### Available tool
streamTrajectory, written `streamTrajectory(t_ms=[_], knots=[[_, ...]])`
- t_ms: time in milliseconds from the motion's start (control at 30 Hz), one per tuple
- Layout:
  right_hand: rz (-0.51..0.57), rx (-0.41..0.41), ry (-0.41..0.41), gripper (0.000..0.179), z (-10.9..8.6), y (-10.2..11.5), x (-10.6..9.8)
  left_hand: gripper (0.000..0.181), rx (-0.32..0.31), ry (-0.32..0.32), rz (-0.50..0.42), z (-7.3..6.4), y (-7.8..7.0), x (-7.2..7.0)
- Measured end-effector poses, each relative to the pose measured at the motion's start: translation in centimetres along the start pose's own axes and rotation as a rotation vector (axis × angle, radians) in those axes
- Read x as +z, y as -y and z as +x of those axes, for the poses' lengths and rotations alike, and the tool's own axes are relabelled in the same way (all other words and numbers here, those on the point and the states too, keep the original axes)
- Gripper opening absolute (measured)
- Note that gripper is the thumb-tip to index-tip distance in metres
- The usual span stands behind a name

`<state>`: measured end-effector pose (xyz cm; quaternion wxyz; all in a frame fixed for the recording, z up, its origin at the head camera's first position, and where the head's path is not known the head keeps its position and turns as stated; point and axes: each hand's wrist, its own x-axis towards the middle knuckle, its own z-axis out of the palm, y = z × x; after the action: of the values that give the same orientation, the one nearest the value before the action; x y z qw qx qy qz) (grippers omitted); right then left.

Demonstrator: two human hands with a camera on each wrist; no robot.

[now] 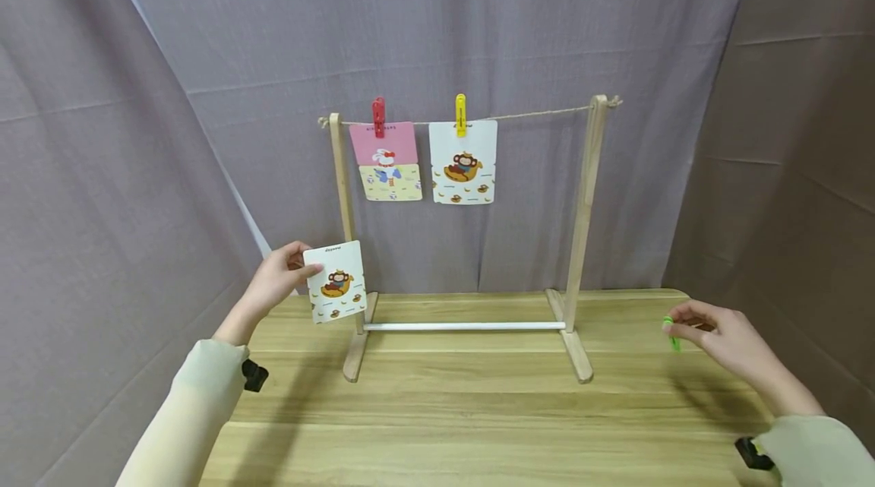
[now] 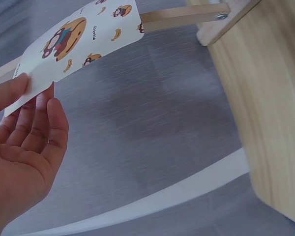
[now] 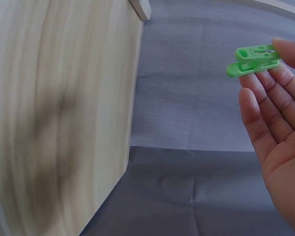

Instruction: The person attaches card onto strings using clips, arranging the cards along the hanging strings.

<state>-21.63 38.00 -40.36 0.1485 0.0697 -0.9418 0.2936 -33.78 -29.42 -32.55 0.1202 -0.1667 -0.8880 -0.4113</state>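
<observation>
My left hand pinches a white card with a monkey-and-banana print by its upper left side, in front of the rack's left post. In the left wrist view the thumb lies on the printed face of the card and the fingers are behind it. Over the right part of the table, my right hand pinches a green clothespin between thumb and fingers. The right wrist view shows this clothespin close up, with nothing in its jaws.
A wooden rack stands on the wooden table, with a twine line across its top. A red clothespin holds a pink-and-yellow card; a yellow clothespin holds a white monkey card. Grey curtains surround the table.
</observation>
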Motion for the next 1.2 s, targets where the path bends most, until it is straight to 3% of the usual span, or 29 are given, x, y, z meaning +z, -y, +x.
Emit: streamTrajectory(t_ms=[267,533,833,1200], knots=[[-0.006,-0.026,-0.009,0.03,0.8,0.5,-1.0,0.03,0.029,-0.034,0.019,0.8,-1.5,-1.2],[-0.012,-0.022,0.015,0.028,1.4,1.2,-2.0,0.032,0.042,-0.032,-0.027,1.1,-3.3,-2.3],[-0.002,-0.047,-0.034,0.026,2.1,2.1,-3.2,0.032,0.082,-0.056,-0.094,1.7,-5.3,-4.0],[-0.004,-0.063,-0.045,0.025,2.5,2.2,-3.1,0.032,0.12,-0.047,-0.128,2.4,-6.1,-3.0]])
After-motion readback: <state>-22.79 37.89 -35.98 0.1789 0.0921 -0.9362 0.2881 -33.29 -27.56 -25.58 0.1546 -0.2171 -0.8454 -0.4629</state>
